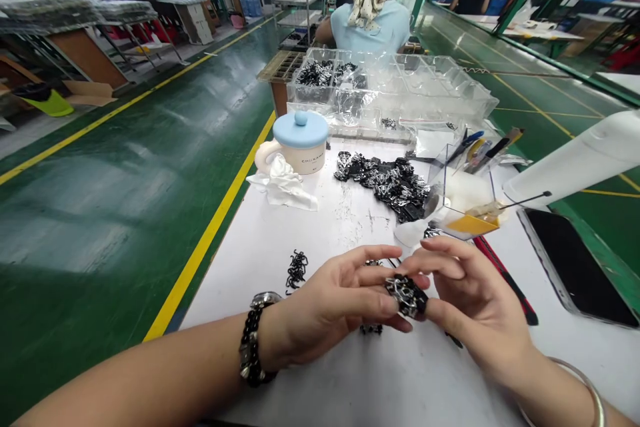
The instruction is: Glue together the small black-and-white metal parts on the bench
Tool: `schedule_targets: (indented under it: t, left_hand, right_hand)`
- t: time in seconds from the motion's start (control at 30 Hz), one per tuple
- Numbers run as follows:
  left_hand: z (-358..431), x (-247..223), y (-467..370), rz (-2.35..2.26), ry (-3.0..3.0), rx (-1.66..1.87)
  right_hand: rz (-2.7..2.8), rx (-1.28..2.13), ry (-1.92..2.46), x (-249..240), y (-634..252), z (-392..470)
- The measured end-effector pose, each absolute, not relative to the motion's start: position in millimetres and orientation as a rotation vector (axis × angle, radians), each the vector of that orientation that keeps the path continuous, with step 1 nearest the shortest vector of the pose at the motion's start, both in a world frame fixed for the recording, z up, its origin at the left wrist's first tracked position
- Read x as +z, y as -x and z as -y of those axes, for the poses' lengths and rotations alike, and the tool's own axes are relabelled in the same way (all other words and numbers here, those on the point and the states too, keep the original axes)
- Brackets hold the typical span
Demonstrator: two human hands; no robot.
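Observation:
Between both hands, above the white table (240, 240), is a small black part with shiny metal strips (407, 295). My left hand (345, 293) pinches its left side between thumb and fingers. On the right side, the thumb and fingertips of my right hand (475, 300) are closed on the same part. Small black hook-shaped pieces (297, 269) lie in a little heap left of my left hand. More small dark pieces (371, 329) show beneath the hands, partly hidden. Farther back lies a pile of similar black and metal parts (387, 183).
A mug with a blue lid (301, 140) and a crumpled tissue (285, 187) stand at the left edge. At right are a clear pen holder (465, 193), a white cylinder (575, 153), a red-and-black tool (507, 280) and a phone (583, 267). Clear trays (425, 87) and a seated person (370, 20) are beyond.

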State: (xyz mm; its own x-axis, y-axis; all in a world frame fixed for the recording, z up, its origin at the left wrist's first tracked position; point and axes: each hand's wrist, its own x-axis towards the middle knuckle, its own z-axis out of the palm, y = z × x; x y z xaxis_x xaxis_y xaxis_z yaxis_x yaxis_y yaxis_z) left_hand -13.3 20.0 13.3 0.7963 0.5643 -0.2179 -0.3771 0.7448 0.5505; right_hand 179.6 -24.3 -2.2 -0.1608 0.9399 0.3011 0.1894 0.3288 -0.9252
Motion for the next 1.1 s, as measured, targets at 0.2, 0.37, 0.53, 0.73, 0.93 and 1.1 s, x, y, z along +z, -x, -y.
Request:
schedule_targets:
  t: [0.2, 0.37, 0.53, 0.73, 0.93, 1.1]
  left_hand:
    - [-22, 19, 18, -0.435, -0.542, 0.685]
    - [-51, 28, 34, -0.590, -0.651, 1.134]
    - [-80, 21, 48, -0.699, -0.731, 1.436]
    - [-83, 10, 47, -0.782, -0.759, 1.438]
    - [-79, 9, 45, -0.824, -0.795, 1.385]
    - [-79, 8, 46, -0.843, -0.807, 1.364]
  right_hand:
    - [1.641, 0.946, 1.037, 2, -165, 16]
    - [2.018, 0.757, 1.276, 6, -137, 1]
    - [2.389, 0.725, 1.287, 2, -100, -19]
    - [2.569, 0.656, 1.248, -6, -75, -35]
    - [2.613, 0.615, 1.229, -11, -71, -40]
    - [2.577, 0.671, 1.223, -16, -70, -46]
